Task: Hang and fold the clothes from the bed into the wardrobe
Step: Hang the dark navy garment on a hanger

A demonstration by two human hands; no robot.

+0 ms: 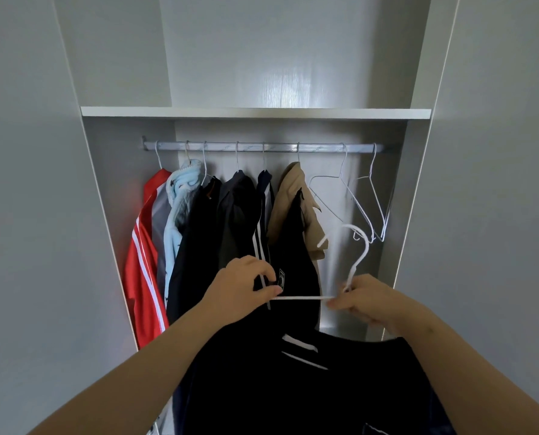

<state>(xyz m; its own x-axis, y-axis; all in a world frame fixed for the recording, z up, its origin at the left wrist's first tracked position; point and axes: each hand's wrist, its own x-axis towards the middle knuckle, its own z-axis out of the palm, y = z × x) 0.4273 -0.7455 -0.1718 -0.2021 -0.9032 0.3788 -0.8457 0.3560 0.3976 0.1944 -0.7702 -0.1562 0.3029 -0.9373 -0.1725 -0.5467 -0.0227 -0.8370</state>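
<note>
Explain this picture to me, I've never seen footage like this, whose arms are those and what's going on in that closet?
There is no machine here. One wide-angle camera sits on a person's head, looking forward and down, so the two bare arms are the wearer's own. They face an open wardrobe with a shelf above a metal rail. On the rail hang a red jacket, a light blue garment, several dark clothes, a beige garment and two empty wire hangers. The left hand and right hand both grip a white hanger, its hook pointing up. A black garment lies across the forearms, not yet hung.
</note>
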